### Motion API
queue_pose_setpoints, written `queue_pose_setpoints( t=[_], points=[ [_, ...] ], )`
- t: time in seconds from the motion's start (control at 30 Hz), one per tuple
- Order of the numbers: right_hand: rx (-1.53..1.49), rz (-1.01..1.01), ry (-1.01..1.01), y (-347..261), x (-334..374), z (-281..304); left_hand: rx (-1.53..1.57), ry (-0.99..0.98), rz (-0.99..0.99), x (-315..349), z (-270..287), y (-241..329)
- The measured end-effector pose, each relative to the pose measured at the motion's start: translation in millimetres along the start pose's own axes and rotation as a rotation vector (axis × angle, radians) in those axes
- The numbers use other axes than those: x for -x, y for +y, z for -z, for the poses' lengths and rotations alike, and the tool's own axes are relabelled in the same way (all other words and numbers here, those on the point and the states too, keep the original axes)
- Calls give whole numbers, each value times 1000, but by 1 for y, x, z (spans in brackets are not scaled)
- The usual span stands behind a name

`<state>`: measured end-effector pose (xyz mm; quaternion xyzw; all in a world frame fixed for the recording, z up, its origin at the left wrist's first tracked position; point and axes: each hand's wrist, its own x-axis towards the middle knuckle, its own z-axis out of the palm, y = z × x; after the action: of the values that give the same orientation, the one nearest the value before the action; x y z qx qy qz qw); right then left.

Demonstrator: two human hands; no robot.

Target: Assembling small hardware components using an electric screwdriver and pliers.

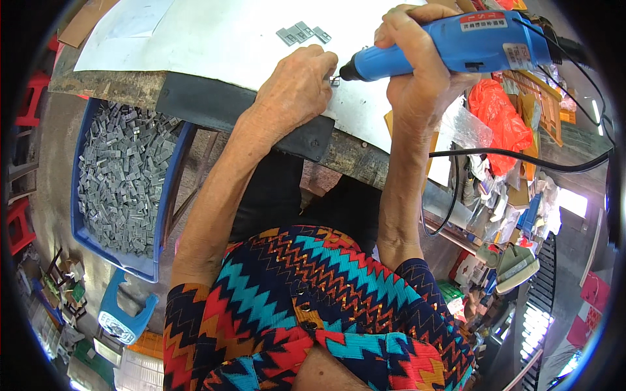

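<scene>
My right hand is wrapped round a blue electric screwdriver, which lies nearly level with its black nose pointing left. Just left of that nose, my left hand has its fingers curled and pressed down at the white table top. A small grey piece shows between its fingertips and the nose; most of it is hidden, and I cannot see the bit's contact with it. Beyond my left hand lie several flat grey parts with dark markings, grouped close together.
A blue bin heaped with small grey parts stands left, below the table edge. A dark pad covers part of that edge. Black cable runs across the right side. A red plastic bag and a blue stool are nearby.
</scene>
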<state>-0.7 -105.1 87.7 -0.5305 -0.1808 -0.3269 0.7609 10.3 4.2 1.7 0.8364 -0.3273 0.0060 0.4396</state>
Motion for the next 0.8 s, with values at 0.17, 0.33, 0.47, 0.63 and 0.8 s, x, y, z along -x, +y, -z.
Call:
queue_pose_setpoints(
  t=[0.17,0.33,0.47,0.63,0.8],
  points=[
    [-306,224,-102,24,-5,13,35,-1,-3,-4,-5,2],
    [-230,223,-146,30,-4,8,63,26,66,0,0,1],
    [64,309,-196,28,-3,21,43,-67,102,-3,1,6],
    [380,-119,93,2,7,-2,17,-29,66,-2,2,2],
    [-30,166,-194,25,-7,14,81,-33,66,-1,0,1]
  ],
)
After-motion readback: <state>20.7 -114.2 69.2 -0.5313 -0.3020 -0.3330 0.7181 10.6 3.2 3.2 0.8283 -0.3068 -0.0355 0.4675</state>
